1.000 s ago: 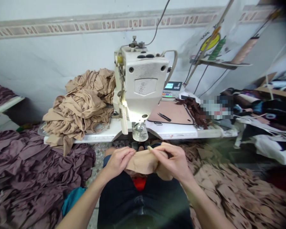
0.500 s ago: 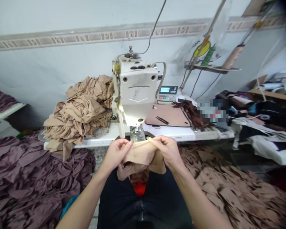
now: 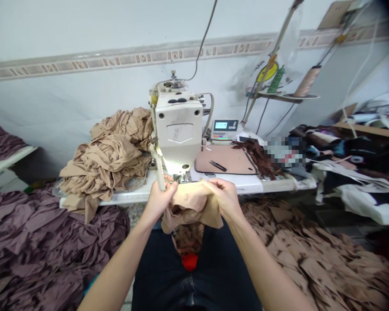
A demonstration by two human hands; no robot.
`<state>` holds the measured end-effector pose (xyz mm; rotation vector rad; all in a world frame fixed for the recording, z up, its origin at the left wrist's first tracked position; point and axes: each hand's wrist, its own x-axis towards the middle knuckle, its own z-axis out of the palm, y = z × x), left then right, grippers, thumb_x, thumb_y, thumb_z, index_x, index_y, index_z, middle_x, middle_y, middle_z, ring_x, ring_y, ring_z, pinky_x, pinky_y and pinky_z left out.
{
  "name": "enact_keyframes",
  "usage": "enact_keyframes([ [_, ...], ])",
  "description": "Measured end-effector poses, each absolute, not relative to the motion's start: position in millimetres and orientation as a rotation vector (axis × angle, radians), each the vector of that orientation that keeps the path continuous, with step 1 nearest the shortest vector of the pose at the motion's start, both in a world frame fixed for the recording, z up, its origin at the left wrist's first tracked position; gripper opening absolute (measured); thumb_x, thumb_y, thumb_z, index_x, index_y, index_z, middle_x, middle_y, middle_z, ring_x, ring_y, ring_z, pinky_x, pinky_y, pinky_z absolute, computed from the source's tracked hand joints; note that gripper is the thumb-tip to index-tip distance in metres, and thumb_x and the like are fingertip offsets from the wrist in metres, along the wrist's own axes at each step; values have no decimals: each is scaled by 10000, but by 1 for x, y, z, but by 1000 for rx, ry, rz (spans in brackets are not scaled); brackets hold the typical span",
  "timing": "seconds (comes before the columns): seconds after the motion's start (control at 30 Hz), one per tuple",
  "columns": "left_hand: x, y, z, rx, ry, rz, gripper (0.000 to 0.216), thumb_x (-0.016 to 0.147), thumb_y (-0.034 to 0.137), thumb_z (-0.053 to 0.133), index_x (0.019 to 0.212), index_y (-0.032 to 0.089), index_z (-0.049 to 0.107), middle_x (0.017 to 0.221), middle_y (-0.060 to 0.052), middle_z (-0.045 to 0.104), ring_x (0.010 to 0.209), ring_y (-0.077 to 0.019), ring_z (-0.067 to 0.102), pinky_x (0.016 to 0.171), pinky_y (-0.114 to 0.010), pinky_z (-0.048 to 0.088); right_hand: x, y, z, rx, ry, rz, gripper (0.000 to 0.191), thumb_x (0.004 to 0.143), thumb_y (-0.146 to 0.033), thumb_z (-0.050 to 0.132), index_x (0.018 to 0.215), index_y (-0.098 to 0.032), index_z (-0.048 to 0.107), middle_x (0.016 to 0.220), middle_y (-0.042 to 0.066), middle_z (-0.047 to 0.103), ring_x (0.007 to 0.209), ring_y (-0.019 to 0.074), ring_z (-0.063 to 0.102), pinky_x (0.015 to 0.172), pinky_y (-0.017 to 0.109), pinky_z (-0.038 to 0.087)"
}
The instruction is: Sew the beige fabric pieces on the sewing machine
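A piece of beige fabric (image 3: 191, 201) is stretched between both hands just in front of the sewing machine (image 3: 176, 129). My left hand (image 3: 162, 194) pinches its upper left edge between thumb and fingers, close beside the needle area. At the upper right edge, my right hand (image 3: 223, 195) grips the cloth the same way. The top edge runs nearly straight between the hands, while the lower part hangs in loose folds over my lap. The machine's lamp lights the presser foot (image 3: 183, 177), which the cloth's edge lies right before.
Piled beige cloth (image 3: 106, 160) covers the table left of the machine. On its right are thread snips (image 3: 218, 165) on a pink mat (image 3: 228, 157), a control panel (image 3: 225, 131) and brown strips (image 3: 254, 155). Purple fabric (image 3: 52, 242) and brown fabric (image 3: 311, 246) lie heaped on either side.
Both hands have carried the beige fabric forward, its top edge now nearer the presser foot and covering more of the metal plate. The camera view has shifted slightly.
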<state>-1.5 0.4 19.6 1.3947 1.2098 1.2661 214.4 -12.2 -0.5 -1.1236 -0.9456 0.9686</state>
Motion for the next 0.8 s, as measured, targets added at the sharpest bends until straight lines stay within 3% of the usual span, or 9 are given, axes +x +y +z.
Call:
enact_keyframes([
  [0.2, 0, 5, 8, 1361, 1187, 1304, 348, 851, 472, 814, 971, 217, 610, 622, 51, 581, 543, -143, 549, 542, -229, 412, 217, -13, -11, -1148, -947, 1012, 359, 690, -499, 924, 666, -177, 766, 636, 2, 654, 640, 176, 552, 630, 300, 424],
  [0.4, -26, -11, -4, 1547, 1220, 1211, 338, 993, 509, 638, 962, 178, 705, 830, -44, 722, 690, -168, 645, 594, -245, 473, 242, -51, -39, -1250, -1153, 1174, 523, 778, -642, 851, 611, -172, 695, 585, -21, 525, 567, 129, 434, 546, 270, 326],
  [0.57, -90, -11, 11, 1885, 1478, 1172, 312, 946, 452, 684, 1037, 174, 793, 1052, -111, 810, 911, -249, 742, 673, -275, 528, 289, -91, -54, -1303, -1473, 1589, 488, 847, -650, 813, 844, -163, 809, 728, 28, 659, 572, 125, 472, 527, 254, 324],
  [0.8, -183, -19, 24, 1802, 1846, 1168, 603, 937, 539, 630, 1324, 83, 708, 656, -23, 695, 611, -218, 677, 616, -287, 511, 309, -103, -76, -1443, -1329, 1407, 522, 814, -701, 807, 847, -180, 818, 696, 32, 622, 594, 150, 466, 527, 264, 348],
])
